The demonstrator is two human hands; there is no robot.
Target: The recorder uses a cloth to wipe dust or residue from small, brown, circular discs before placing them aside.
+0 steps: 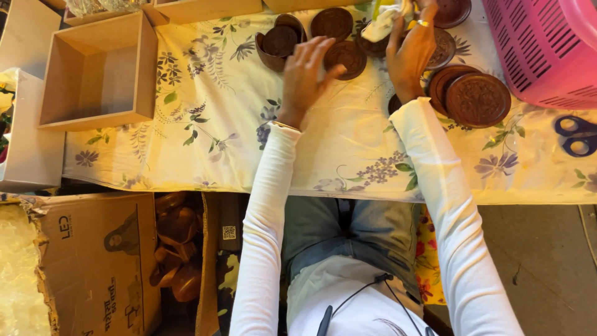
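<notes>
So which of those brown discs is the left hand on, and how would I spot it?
Start at the flowered tablecloth and follow the left hand up from its white sleeve. Its fingertips rest on a round dark-brown wooden lid lying flat on the cloth. Unlike the open bowl to its left, it is a flat disc, and unlike the stacked carved lids far right, it lies alone.

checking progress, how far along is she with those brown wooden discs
Looks done: a stack of carved discs sits at the table's right. In hand: the right hand holds a cloth over one disc while the left hand touches another disc. Left: several loose discs and the empty wooden box.
</notes>
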